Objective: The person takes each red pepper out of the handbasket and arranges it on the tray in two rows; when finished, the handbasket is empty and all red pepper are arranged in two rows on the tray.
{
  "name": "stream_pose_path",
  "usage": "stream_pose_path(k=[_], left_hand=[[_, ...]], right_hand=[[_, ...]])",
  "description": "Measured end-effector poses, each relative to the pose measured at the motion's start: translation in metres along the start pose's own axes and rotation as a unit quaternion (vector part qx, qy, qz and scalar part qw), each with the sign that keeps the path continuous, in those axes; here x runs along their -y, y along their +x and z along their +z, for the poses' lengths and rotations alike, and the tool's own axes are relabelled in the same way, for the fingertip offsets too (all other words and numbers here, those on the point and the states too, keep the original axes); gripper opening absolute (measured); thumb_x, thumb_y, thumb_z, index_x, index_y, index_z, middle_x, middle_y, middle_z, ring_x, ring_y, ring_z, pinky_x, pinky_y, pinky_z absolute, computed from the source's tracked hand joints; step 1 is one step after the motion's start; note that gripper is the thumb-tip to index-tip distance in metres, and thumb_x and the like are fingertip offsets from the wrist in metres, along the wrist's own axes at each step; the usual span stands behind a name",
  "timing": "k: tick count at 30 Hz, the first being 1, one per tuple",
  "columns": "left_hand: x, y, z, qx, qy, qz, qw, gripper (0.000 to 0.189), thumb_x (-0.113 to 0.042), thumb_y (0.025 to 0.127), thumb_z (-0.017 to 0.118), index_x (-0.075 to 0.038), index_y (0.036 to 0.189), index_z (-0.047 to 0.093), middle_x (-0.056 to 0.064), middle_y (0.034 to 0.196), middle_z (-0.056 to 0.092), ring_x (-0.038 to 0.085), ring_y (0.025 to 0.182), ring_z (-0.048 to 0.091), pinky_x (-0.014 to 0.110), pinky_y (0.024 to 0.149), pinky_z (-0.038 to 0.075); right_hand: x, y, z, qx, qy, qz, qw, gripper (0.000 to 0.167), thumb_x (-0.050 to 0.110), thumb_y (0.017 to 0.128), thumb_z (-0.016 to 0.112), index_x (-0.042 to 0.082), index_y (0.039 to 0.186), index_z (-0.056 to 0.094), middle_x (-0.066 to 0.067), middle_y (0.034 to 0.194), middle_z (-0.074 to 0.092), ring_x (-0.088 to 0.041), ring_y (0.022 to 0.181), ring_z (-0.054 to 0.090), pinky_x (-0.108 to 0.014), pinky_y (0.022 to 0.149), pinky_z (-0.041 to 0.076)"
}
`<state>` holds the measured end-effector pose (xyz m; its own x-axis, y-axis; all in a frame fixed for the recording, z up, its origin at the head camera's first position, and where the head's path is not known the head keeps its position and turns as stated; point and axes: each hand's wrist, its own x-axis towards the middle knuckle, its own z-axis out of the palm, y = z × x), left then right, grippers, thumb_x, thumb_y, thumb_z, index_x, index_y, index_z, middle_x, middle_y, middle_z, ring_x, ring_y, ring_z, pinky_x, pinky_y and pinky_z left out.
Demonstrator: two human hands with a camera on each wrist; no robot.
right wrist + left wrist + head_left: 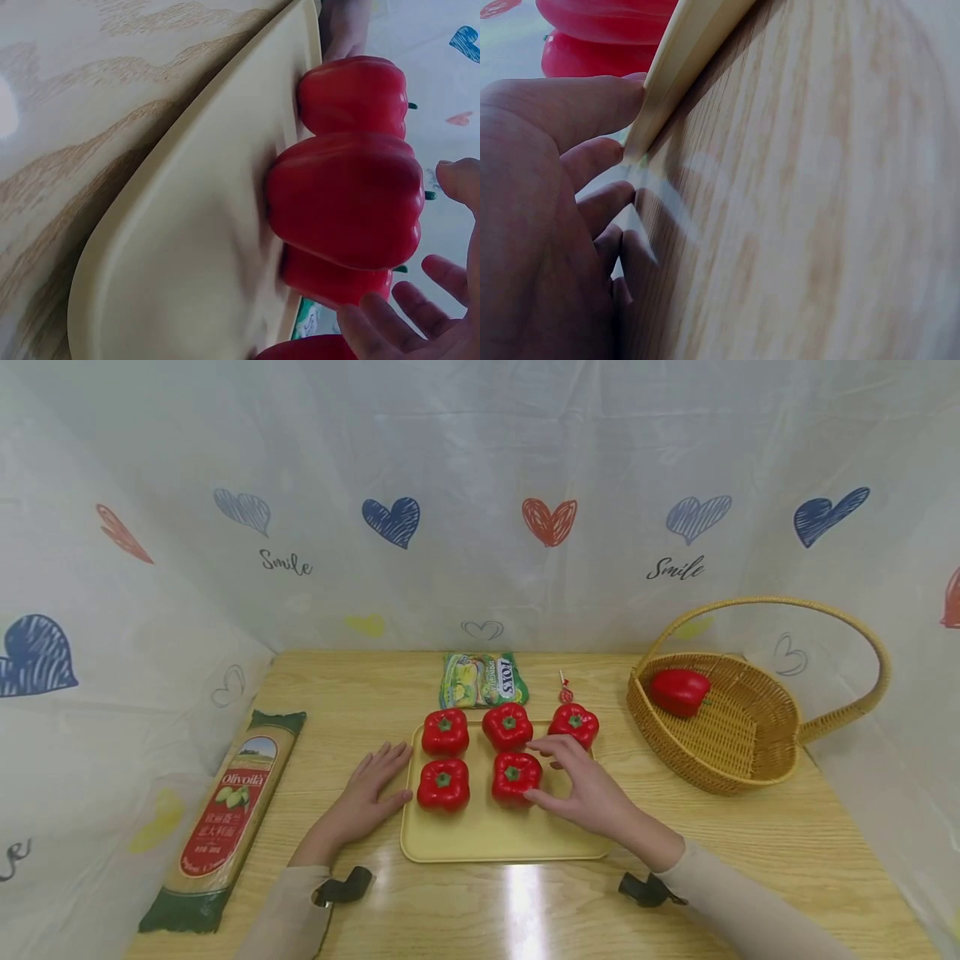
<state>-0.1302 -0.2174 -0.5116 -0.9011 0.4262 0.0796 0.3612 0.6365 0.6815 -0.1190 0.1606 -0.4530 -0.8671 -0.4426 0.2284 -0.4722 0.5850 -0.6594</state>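
Note:
Several red bell peppers stand stem-up in two rows on a cream tray (495, 845). My right hand (581, 789) hovers over the tray's right part, thumb and fingers spread about the front-row pepper (516, 778). In the right wrist view a gap shows between that pepper (345, 199) and the fingers. Behind the hand, a back-row pepper (574, 725) is partly covered. My left hand (367, 797) rests at the tray's left edge with its fingers extended. The left wrist view has its thumb against the tray's rim (660, 90).
A wicker basket (693, 768) at the right holds one red pepper (680, 692) on its side. Behind the tray lie a green candy bag (483, 681) and a lollipop (566, 695). A long spaghetti pack (225, 818) lies at the left, beside the heart-printed curtain.

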Motion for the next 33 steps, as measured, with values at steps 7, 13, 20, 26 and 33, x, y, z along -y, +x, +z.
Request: stream_pose_path(k=[7,13,20,26,33], left_hand=[[0.001,-0.001,0.0,-0.002,0.003,0.003,1.0,0.067,-0.034,0.1,0.064,-0.008,0.157,0.04,0.016,0.164,0.032,0.041,0.154,0.015,0.058,0.124,0.005],[0.001,0.0,0.0,-0.001,0.0,0.002,1.0,0.067,-0.034,0.1,0.064,-0.008,0.156,0.04,0.016,0.164,0.032,0.04,0.154,0.015,0.058,0.124,0.004],[0.001,0.0,0.0,0.0,0.0,-0.001,1.0,0.067,-0.035,0.1,0.064,-0.008,0.156,0.041,0.015,0.164,0.031,0.04,0.154,0.015,0.058,0.125,0.004],[0.001,0.0,0.001,-0.003,0.002,0.004,1.0,0.067,-0.035,0.1,0.064,-0.008,0.157,0.04,0.016,0.164,0.031,0.041,0.154,0.015,0.057,0.124,0.004],[0.0,0.0,0.0,-0.002,-0.002,0.004,1.0,0.067,-0.036,0.1,0.064,-0.008,0.157,0.04,0.015,0.164,0.031,0.04,0.154,0.015,0.057,0.125,0.003]], right_hand=[[-0.003,-0.002,-0.007,-0.008,0.015,-0.009,0.9998,0.06,0.03,0.088,0.082,0.011,0.139,0.056,-0.002,0.135,0.053,-0.03,0.119,0.06,-0.042,0.096,0.057],[-0.003,-0.006,-0.015,-0.017,0.025,-0.004,0.9995,0.059,0.026,0.087,0.083,0.013,0.139,0.057,-0.003,0.134,0.053,-0.031,0.118,0.06,-0.041,0.098,0.056],[-0.005,-0.008,-0.025,-0.018,0.015,0.004,0.9997,0.057,0.022,0.089,0.081,0.009,0.139,0.057,-0.002,0.134,0.054,-0.031,0.119,0.061,-0.045,0.099,0.056],[-0.007,-0.009,-0.035,-0.028,0.007,0.003,0.9996,0.055,0.018,0.089,0.081,0.006,0.137,0.057,-0.005,0.132,0.058,-0.03,0.113,0.064,-0.043,0.095,0.058],[-0.013,-0.01,-0.05,-0.05,-0.011,0.007,0.9987,0.052,0.012,0.088,0.08,0.007,0.135,0.059,-0.009,0.121,0.065,-0.024,0.111,0.063,-0.046,0.09,0.06]])
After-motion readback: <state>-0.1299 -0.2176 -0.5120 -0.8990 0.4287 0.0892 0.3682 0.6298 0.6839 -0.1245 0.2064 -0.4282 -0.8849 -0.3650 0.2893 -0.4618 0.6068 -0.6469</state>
